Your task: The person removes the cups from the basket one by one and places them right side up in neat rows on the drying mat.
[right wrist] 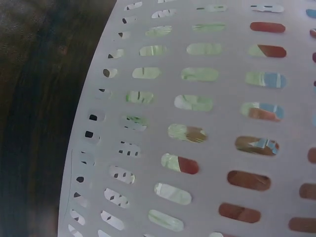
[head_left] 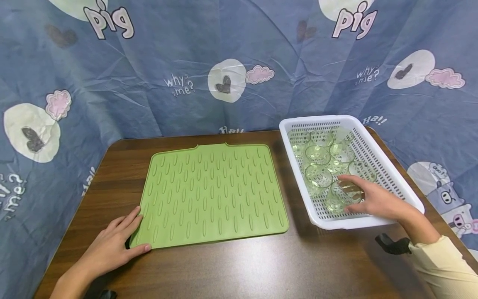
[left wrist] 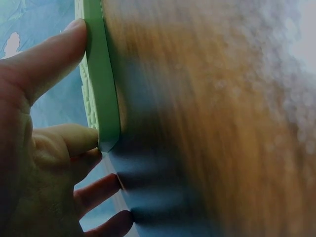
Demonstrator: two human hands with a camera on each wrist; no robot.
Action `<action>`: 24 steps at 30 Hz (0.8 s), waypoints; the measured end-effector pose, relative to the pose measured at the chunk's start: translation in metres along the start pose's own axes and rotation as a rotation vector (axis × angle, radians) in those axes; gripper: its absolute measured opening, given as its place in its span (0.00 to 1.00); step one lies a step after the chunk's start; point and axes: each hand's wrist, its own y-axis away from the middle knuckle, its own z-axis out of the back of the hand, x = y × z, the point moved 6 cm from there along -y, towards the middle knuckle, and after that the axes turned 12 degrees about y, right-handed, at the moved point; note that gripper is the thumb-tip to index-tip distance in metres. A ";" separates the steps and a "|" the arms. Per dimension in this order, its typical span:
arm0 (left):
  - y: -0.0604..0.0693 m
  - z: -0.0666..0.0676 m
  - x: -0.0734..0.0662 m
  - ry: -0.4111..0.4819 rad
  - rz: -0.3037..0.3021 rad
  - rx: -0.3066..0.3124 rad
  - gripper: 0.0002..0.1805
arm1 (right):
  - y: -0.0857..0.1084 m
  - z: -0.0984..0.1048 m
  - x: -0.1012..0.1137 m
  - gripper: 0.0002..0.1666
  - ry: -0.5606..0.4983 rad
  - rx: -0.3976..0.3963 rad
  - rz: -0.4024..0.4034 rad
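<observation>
A green ribbed mat (head_left: 210, 191) lies flat on the table. At its near-left corner, my left hand (head_left: 113, 245) rests with fingers spread, thumb by the near edge and fingers along the left edge. The left wrist view shows the thumb (left wrist: 59, 54) and index finger against the mat's rim (left wrist: 104, 84). On the right, several clear glasses (head_left: 318, 176) stand in a white basket (head_left: 396, 189). My right hand (head_left: 381, 201) reaches over its near side, thumb and fingers parted around the nearest glass (head_left: 335, 201); firm contact cannot be told. The right wrist view shows no hand, only the basket's slotted wall (right wrist: 217, 163).
The brown table (head_left: 239, 265) extends along the front and between mat and basket. A blue patterned cloth (head_left: 149, 74) hangs behind and at both sides. Dark straps (head_left: 392, 245) show near the right wrist and at the lower left.
</observation>
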 end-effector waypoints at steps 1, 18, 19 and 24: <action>0.000 0.000 0.000 0.000 -0.002 -0.002 0.52 | 0.000 0.000 0.000 0.52 -0.003 -0.006 -0.006; 0.000 -0.001 0.000 0.000 0.003 0.006 0.52 | 0.004 0.009 0.001 0.46 -0.097 -0.148 0.042; 0.000 -0.001 0.000 0.002 0.005 0.006 0.52 | 0.005 0.010 0.001 0.46 -0.099 -0.163 0.042; 0.001 -0.001 0.000 0.002 0.004 -0.006 0.52 | 0.008 0.018 0.001 0.46 -0.159 -0.212 0.040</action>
